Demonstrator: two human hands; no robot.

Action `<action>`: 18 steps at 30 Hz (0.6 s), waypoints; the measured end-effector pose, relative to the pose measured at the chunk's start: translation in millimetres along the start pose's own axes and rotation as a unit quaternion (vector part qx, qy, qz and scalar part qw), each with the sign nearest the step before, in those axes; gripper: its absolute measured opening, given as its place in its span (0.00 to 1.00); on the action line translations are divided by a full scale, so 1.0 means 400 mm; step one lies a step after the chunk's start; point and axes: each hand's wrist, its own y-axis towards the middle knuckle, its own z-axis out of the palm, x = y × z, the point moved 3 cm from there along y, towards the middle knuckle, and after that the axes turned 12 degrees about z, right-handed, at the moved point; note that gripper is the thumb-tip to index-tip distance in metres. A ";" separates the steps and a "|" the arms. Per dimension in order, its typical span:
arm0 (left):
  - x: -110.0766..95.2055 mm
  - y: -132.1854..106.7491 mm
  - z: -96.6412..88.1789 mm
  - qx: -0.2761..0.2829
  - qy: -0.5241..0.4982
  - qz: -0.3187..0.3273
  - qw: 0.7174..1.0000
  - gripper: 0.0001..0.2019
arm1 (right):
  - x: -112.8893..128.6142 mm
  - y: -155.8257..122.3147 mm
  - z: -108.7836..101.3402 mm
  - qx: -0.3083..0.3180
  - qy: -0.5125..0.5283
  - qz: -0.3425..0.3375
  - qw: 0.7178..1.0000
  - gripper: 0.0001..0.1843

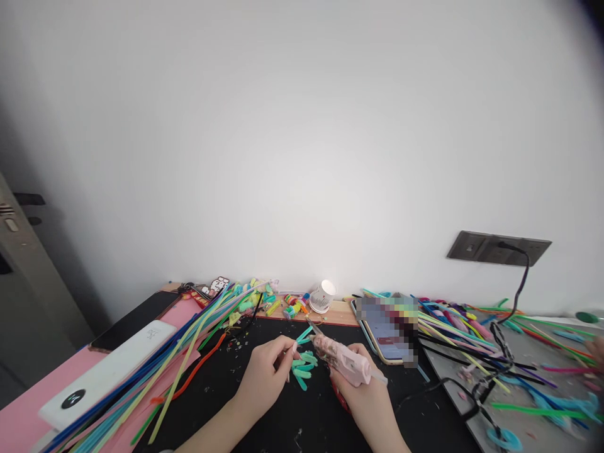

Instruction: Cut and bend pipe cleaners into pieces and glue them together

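Observation:
My left hand (270, 371) pinches a short teal pipe cleaner piece (304, 335) between thumb and fingertips. In my right hand (365, 390) is a pink glue gun (342, 358), its nozzle pointing left toward that piece. A clear glue stick (379, 376) pokes out of the gun's back end. Something red (340, 397) shows under the right palm, mostly hidden; a thin metal point shows by the nozzle. Between the hands, a cluster of green and teal pipe cleaner pieces (304, 368) lies over the black mat (283, 425).
Long pipe cleaners (174, 352) and a white power bank (108, 371) lie at left. A paper cup (323, 297) stands by the wall. A phone (389, 333) lies right of centre. A black cable (519, 289) hangs from the socket (476, 246). Another person's hand (597, 349) shows at far right.

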 end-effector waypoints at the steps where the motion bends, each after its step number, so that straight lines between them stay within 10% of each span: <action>1: -0.001 0.001 0.000 -0.001 0.003 0.002 1.000 0.14 | 0.000 -0.001 0.003 0.010 0.000 0.003 1.000 0.09; 18: -0.003 0.002 0.003 0.005 0.025 0.018 1.000 0.13 | 0.021 -0.020 0.004 0.057 -0.017 -0.017 0.998 0.09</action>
